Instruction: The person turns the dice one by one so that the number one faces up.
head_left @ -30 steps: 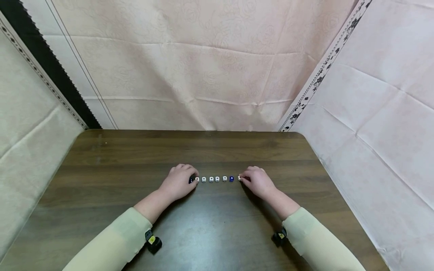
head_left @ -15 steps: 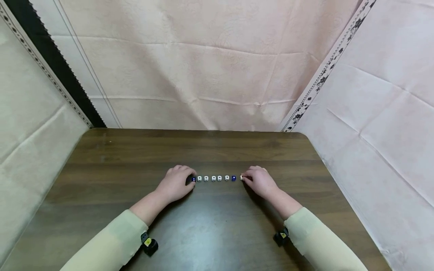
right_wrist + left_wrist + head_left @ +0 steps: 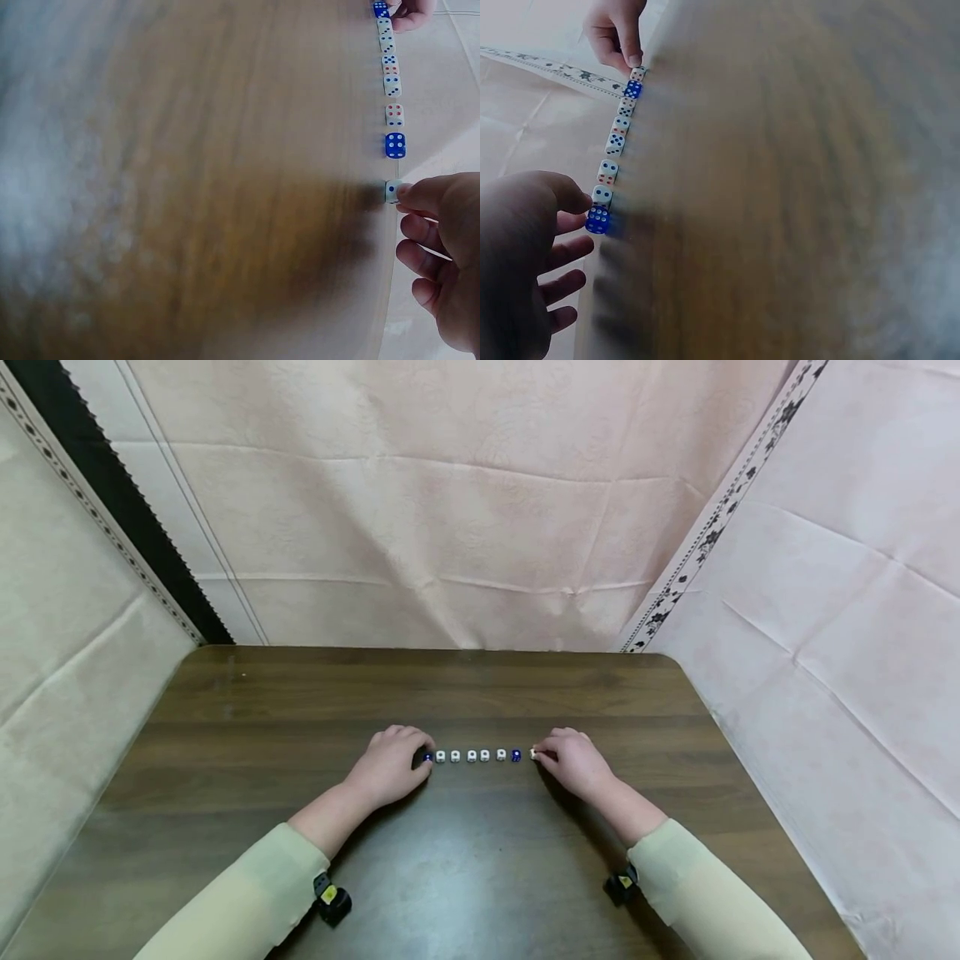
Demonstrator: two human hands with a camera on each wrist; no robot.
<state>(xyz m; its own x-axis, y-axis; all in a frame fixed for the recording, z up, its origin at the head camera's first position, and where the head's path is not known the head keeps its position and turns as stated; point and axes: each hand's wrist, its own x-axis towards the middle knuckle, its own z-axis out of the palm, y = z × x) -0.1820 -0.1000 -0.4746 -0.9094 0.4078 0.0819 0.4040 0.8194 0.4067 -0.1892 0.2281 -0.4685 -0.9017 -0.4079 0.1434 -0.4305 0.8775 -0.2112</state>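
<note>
A row of small dice runs left to right across the wooden table. At its left end sits a blue die, close beside a white die. My left hand has its thumb and index finger about that blue die, and the other fingers are spread apart. At the opposite end my right hand pinches a white die between thumb and index finger. Another blue die lies inward of it, across a small gap. Several white dice fill the middle of the row.
Pale patterned cloth hangs behind the table's far edge. More light cloth lies along the right side, and a similar sheet along the left.
My left hand has shifted slightly left, off the neighbouring white die and onto the blue end die. The right hand keeps its pinch on the white die. The head view has moved a little.
</note>
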